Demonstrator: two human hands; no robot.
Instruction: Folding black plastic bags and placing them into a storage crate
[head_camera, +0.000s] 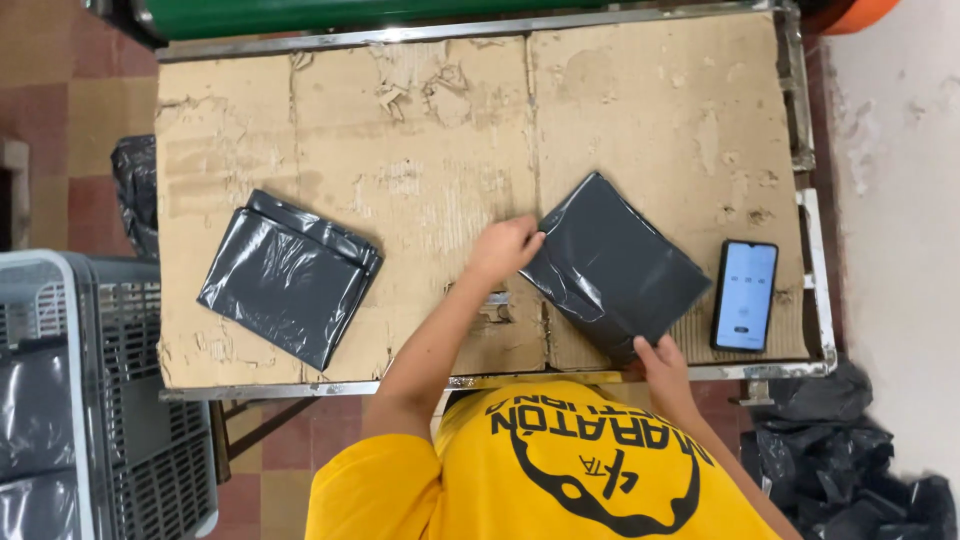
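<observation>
A dark grey plastic mailer package (615, 265) lies turned like a diamond on the cardboard-covered table (430, 150). My left hand (505, 250) pinches its left corner. My right hand (660, 362) grips its near corner at the table's front edge. A stack of flat dark grey plastic packages (290, 275) rests on the left part of the table, apart from both hands.
A phone (745, 295) with a lit screen lies right of the held package, near the table's metal rim (815, 260). A grey plastic crate (130, 400) holding dark bags stands on the floor at left. Black plastic bags (840, 450) are piled on the floor at right.
</observation>
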